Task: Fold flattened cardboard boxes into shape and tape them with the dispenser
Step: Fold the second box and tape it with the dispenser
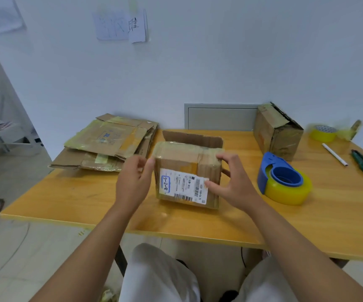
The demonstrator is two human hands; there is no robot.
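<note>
A small box [188,175] sits mid-table [89,197], long axis running left to right, labelled face toward the person, one flap up at the back. The left hand [132,182] grips its left side with curled fingers; the right hand [230,184] holds the right corner, fingers spread. The tape dispenser [283,182] lies to the right.

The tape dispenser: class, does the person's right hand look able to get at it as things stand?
Probably yes. The tape dispenser sits on bare table just right of the right hand, with nothing between them; that hand would first have to let go of the box.
</note>
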